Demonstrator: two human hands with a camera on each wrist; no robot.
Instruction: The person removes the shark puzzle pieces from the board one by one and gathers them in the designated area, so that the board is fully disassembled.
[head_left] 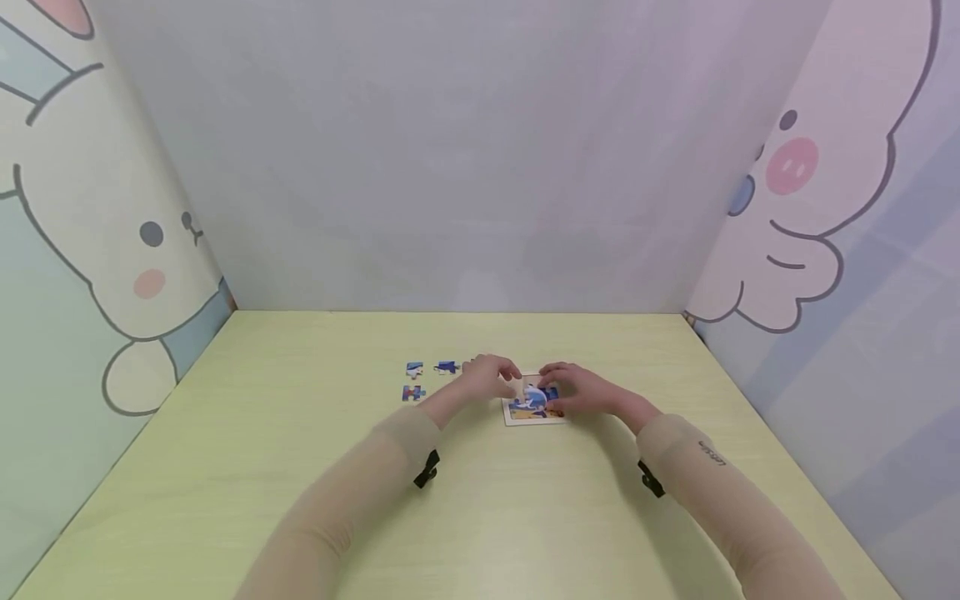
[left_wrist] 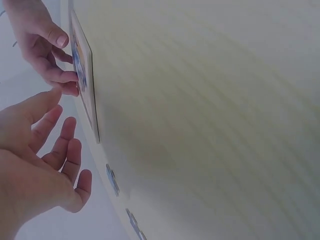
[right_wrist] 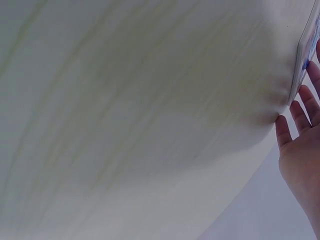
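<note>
- Lying on the table (head_left: 487,517) in the head view, the puzzle board (head_left: 534,422) sat between left hand (head_left: 486,377) and right hand (head_left: 587,389), loose pieces (head_left: 412,393) further left
- Left wrist: left fingers (left_wrist: 73,152) hung relaxed, empty
- Right wrist: right fingers (right_wrist: 309,105) stretched unclenched beside the board

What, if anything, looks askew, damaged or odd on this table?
Nothing clearly stands out. Loose puzzle pieces lie on the table, left of the partly filled puzzle board, which looks ordinary for an unfinished puzzle. The left hand and right hand partly cover the board, so I can't tell whether every piece sits flush.
</note>
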